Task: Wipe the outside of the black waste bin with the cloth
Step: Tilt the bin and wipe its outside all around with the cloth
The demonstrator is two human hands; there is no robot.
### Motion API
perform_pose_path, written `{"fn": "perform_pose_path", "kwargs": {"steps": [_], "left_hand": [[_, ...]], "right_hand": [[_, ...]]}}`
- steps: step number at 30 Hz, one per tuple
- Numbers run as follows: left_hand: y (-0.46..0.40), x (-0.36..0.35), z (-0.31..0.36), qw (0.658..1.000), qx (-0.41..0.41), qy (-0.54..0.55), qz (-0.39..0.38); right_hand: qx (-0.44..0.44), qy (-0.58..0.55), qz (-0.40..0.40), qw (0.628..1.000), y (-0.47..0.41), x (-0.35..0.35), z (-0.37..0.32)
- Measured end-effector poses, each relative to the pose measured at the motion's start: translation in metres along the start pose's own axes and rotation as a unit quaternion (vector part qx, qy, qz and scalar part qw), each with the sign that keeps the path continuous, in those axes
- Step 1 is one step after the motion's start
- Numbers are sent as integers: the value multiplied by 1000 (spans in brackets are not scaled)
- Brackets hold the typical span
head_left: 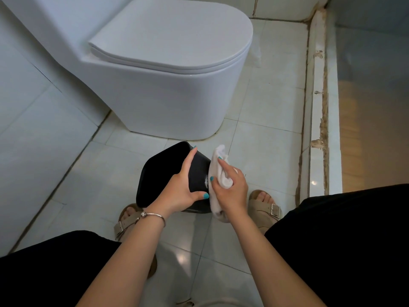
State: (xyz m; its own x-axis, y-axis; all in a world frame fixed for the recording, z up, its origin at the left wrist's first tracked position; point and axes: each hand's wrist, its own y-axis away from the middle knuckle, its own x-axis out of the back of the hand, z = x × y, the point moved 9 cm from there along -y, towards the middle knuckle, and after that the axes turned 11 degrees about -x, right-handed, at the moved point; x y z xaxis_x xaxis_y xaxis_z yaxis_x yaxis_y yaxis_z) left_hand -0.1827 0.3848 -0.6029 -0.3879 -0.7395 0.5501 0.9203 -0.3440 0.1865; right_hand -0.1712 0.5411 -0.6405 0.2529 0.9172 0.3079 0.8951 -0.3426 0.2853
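head view, looking down at tiled floor [261,138] from a crouch. bin [159,171] is black, tilted off upright, its dark flat face turned up and left toward the camera, sitting low between the two sandals; whether its lower edge touches the floor cannot be told, the hands cover it.

left hand [179,189] is closed around the bin's near right edge: fingers run up along that edge, thumb wraps onto the side wall. bracelet [152,216] on the left wrist.

right hand [230,187] is clenched on a bunched white cloth [219,171], pressing it flat against the bin's right side wall. cloth spills past the hand at both ends, upper end just beyond the bin's far corner, lower end hanging below the bin's near corner.

edges and room:
- toilet [172,85], lid down, stands just behind the bin; its base edge is near the bin's far corner, narrow strip of floor between.
- open floor to the right of the cloth, out to the raised curb [316,107] with chipped, stained joints.
- left sandal [127,220] just beside the bin's near left corner; right sandal [265,209] just beside the right hand.
- wall tiles close off the left side.
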Motion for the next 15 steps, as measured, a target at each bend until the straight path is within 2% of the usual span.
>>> {"fn": "perform_pose_path", "kwargs": {"steps": [5, 11, 15], "left_hand": [[1, 4, -2, 1000, 5, 12, 8], [8, 5, -6, 1000, 9, 12, 10], [11, 6, -9, 999, 10, 24, 31]], "right_hand": [[37, 4, -44, 998, 1, -3, -14], [-13, 17, -14, 1000, -4, 0, 4], [36, 23, -46, 998, 4, -13, -16]]}}
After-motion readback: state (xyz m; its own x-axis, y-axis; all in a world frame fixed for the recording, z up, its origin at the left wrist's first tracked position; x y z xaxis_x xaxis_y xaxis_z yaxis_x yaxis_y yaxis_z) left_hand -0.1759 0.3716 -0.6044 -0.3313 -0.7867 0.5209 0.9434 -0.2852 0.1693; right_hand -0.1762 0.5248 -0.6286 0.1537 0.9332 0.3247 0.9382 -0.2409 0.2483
